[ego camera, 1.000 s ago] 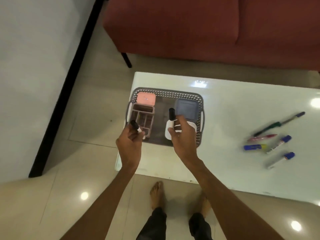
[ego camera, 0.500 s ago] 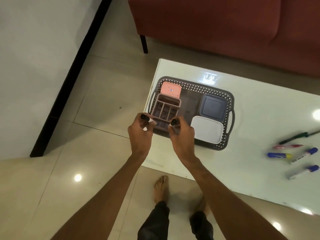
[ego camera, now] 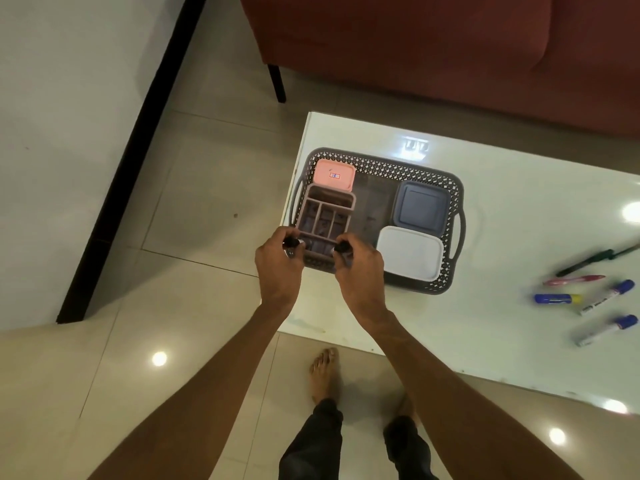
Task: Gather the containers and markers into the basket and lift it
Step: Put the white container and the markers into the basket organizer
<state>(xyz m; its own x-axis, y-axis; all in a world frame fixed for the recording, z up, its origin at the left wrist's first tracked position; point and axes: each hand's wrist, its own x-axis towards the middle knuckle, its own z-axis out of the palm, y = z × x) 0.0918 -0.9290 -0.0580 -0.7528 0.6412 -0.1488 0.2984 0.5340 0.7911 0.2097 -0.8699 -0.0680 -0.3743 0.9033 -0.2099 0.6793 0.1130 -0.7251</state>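
The left hand (ego camera: 277,261) grips a black-capped marker (ego camera: 292,242); the right hand (ego camera: 360,268) grips another black-capped marker (ego camera: 341,247). Both hover over the near left end of the grey perforated plastic basket (ego camera: 381,168) on the white glossy tabletop (ego camera: 519,209). Five loose markers (ego camera: 588,299) lie to its right.

The basket (ego camera: 377,164) beyond the hands is dark grey with a perforated diamond lattice; inside it, the divided organiser (ego camera: 325,216) between the hands is dusty mauve; the container (ego camera: 335,174) beyond it is salmon pink with a small red-and-blue label; the container (ego camera: 421,208) beyond the right hand (ego camera: 358,268) is slate blue, the nearer one (ego camera: 409,253) white; each hand's marker cap is black; the table (ego camera: 512,209) is glossy white.
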